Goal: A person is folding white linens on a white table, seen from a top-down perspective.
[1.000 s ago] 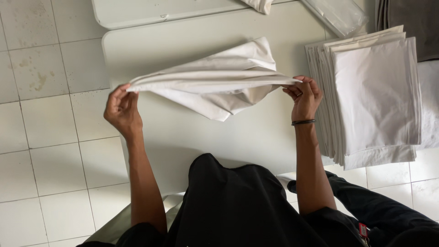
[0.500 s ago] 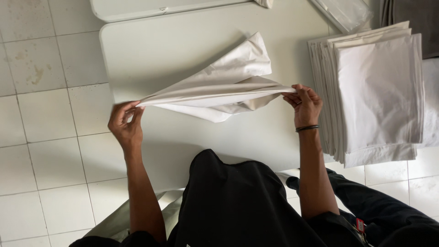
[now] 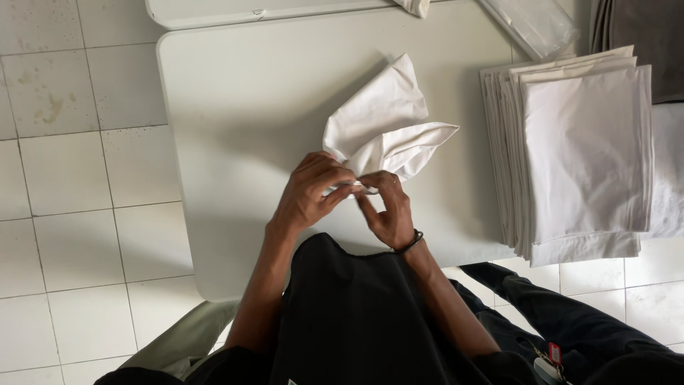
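I am looking down at both hands meeting over the near half of the white bench (image 3: 235,107), and they are pinching the two corners of a white cloth (image 3: 381,132) together. The left hand (image 3: 310,192) is curling over the top, its fingers (image 3: 340,180) closing narrow on the cloth edge; the right hand (image 3: 390,214) is coming up from below, thumb and forefinger pressing the same edge where the two hands touch. The rest of the cloth is bunching up beyond the hands in loose, uneven folds, part of it resting on the bench and part standing up in a peak. I am judging the main risk to be a crooked fold: with the corners gripped only at the very tips, one layer could be slipping out as the grip is being handed over, and the free body of the cloth is lying twisted, so the edges may not be lining up. The cloth is also sitting fairly near the front edge of the bench, so a dropped corner could be trailing off toward the tiled floor (image 3: 78,178), which is looking stained in places. To the right, a stack (image 3: 584,150) of folded white cloths is lying well apart from the hands, though it is overhanging the bench edge a little, and a careless sweep of the right arm could be nudging it.
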